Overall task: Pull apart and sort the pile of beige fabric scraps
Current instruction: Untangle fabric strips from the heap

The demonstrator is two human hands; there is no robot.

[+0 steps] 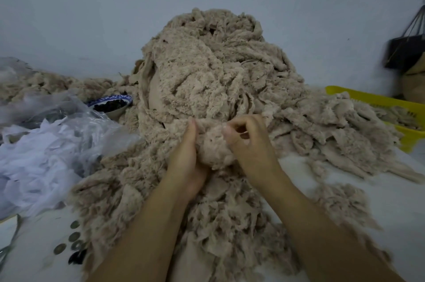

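Pile of beige fabric scraps (213, 74) is heaped high mid-table against the wall, spilling toward you and right into the yellow basket (409, 106). Your left hand (186, 162) cups a fuzzy clump (213, 150) at the pile's front, thumb up along its side, fingers wrapped behind it. Your right hand (250, 146) has its fingers curled, pinching fluff at the clump's top edge.

Handling, judged from looks: very light, soft and limp, with no stiffness. The frayed, fleecy edges likely snag on neighbouring strips, so pieces should drag others along. Tearing risk is low, shedding lint likely. Take hold at a flat, smooth strip end rather than loose fuzz, which would just pluck off. Anchor the clump with one hand and peel with the other, pulling sideways and low so the tall heap doesn't slump.

Bare table (379, 189) at right looks usable for sorted pieces.
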